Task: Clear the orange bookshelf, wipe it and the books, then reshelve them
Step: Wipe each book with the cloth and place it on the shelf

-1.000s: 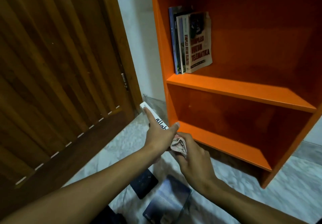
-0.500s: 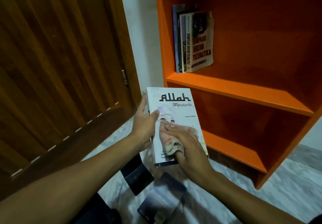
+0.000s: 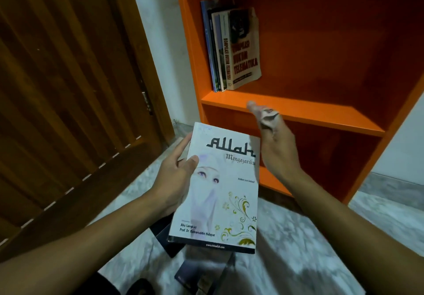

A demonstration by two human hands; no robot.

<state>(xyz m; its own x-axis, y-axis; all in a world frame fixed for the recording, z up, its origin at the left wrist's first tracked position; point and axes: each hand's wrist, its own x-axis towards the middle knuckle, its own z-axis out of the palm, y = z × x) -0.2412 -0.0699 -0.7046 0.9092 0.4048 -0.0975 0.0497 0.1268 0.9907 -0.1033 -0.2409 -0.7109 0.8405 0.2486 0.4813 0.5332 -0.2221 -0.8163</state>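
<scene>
My left hand [image 3: 175, 175] grips a white paperback [image 3: 220, 193] by its left edge, cover up, thumb on the front. My right hand [image 3: 275, 148] is lifted off the book toward the orange bookshelf [image 3: 298, 111], with a crumpled cloth [image 3: 267, 117] held in its fingers. Several books [image 3: 231, 47] stand upright at the left end of the middle shelf. The lower shelf compartment shows no books.
A brown wooden door [image 3: 68, 88] fills the left side, next to a white wall strip [image 3: 160, 42]. Dark books [image 3: 202, 271] lie on the marble floor [image 3: 298, 248] beneath the held book.
The cloth hand has left the book's cover and moved up and right toward the shelf. The left hand has raised the book closer, its cover now fully facing me.
</scene>
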